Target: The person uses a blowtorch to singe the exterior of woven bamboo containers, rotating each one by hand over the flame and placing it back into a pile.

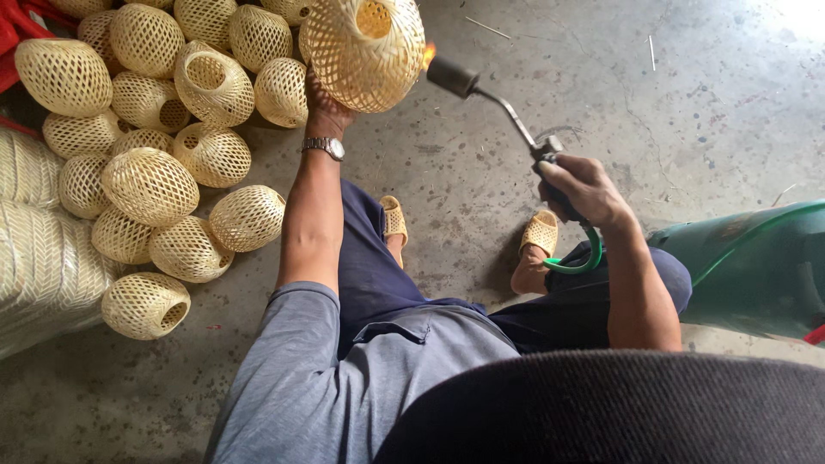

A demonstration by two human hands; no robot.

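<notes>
My left hand [325, 105], with a metal wristwatch [323, 147] on the wrist, holds up a round woven bamboo basket [363, 51] from underneath, its opening facing up. My right hand [577, 186] grips the handle of a gas torch [497, 100] with a long metal neck. The torch's nozzle points at the basket's right side, and a small orange flame [428, 54] touches the weave. A green hose [574, 260] loops down from the torch handle below my right hand.
A pile of several similar woven baskets [150, 185] lies on the concrete floor [687, 103] at the left. Pale woven bundles [39, 258] sit at the far left. A green gas cylinder [756, 266] lies at the right. My feet wear woven sandals [540, 233].
</notes>
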